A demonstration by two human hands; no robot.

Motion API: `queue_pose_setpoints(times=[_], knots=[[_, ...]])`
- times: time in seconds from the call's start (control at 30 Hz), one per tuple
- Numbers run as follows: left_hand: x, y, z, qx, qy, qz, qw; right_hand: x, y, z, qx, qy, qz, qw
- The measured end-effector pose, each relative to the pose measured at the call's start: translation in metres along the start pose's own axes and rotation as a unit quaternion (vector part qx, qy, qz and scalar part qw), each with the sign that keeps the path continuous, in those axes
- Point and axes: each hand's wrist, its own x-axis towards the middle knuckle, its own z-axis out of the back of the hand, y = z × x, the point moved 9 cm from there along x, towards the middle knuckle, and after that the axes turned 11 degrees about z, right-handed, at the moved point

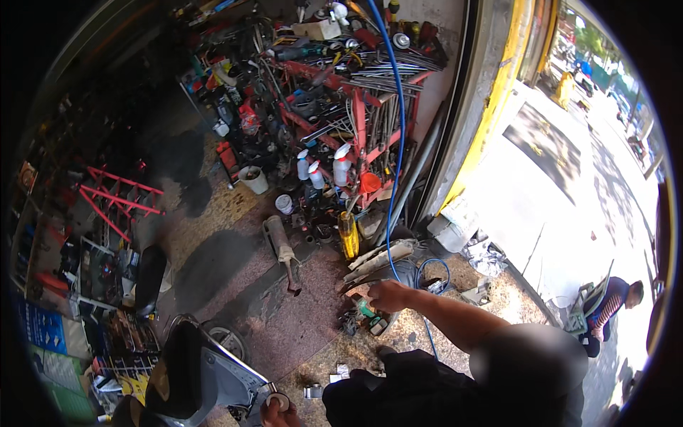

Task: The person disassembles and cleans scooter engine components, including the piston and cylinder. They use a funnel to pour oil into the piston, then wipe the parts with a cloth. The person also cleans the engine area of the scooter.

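Observation:
At the lower edge my left hand has its fingers closed on a round pale part, close to a grey scooter. My right hand reaches out at the end of a bare forearm, fingers curled over a green tool. Whether it grips that tool is too small to tell. Just below it is a small container with green and dark pieces. A blue hose hangs down behind the right hand. A small finned metal block lies on the floor between the hands.
A muffler lies ahead on the floor, with a yellow bottle beside it. Beyond stands a red rack heaped with tools, and spray bottles. A red frame stand is left. Outside at right, a person sits low.

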Motion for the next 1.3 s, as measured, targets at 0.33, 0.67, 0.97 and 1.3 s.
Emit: queue_pose_setpoints(times=[0.33, 0.67, 0.97, 1.3], knots=[[0.191, -0.006, -0.198, -0.264, 0.373, 0.345, 0.820, -0.097, -0.047, 0.062, 0.052, -0.284, -0.217, 0.933], [0.269, -0.098, -0.300, -0.101, 0.475, 0.310, 0.818, -0.195, 0.011, -0.041, 0.282, -0.337, -0.412, 0.798], [0.188, -0.104, -0.357, -0.098, 0.526, 0.404, 0.742, -0.172, 0.015, 0.167, 0.425, -0.555, -0.161, 0.697], [0.211, -0.094, -0.350, -0.095, 0.452, 0.370, 0.806, -0.017, 0.219, 0.271, 0.209, -0.252, 0.245, 0.912]])
